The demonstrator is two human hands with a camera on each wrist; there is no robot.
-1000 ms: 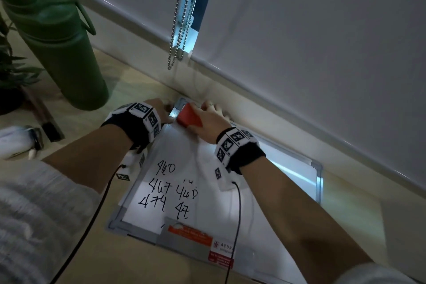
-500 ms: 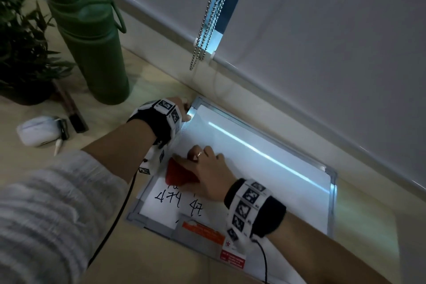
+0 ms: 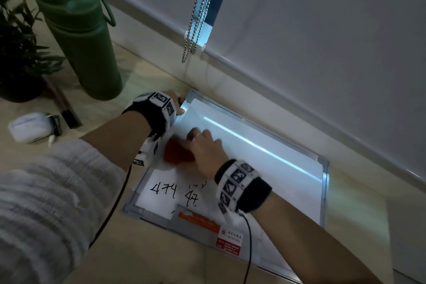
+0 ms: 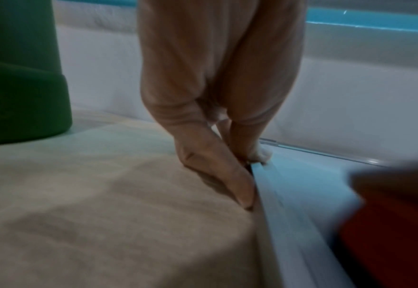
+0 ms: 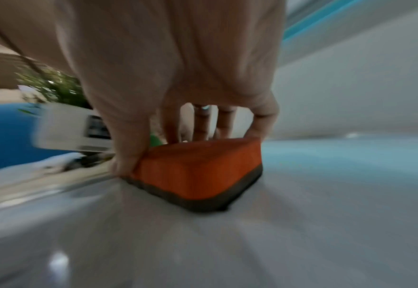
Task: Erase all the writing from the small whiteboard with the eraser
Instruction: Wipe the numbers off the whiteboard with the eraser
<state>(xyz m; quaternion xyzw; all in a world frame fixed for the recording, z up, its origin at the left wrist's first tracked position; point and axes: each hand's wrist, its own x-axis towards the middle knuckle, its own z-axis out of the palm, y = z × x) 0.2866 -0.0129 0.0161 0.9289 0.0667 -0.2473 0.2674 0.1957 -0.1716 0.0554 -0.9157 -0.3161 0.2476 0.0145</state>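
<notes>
Right hand (image 3: 202, 147) grips orange eraser (image 5: 198, 167) flat on whiteboard (image 3: 265, 168) near its left edge. Left hand (image 4: 218, 109) pinches the board's far-left corner. Writing (image 3: 175, 191) visible: 474, 47.

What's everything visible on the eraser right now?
The eraser is a small block with an orange-red top and sides over a thin dark pad layer, corners rounded. It sits pad-down, flat on the whiteboard near the left edge, just above the remaining black digits. The right hand grips it from above, thumb on one side, fingers on the far side. It is motion-blurred in all views. Nothing else touches it.
</notes>
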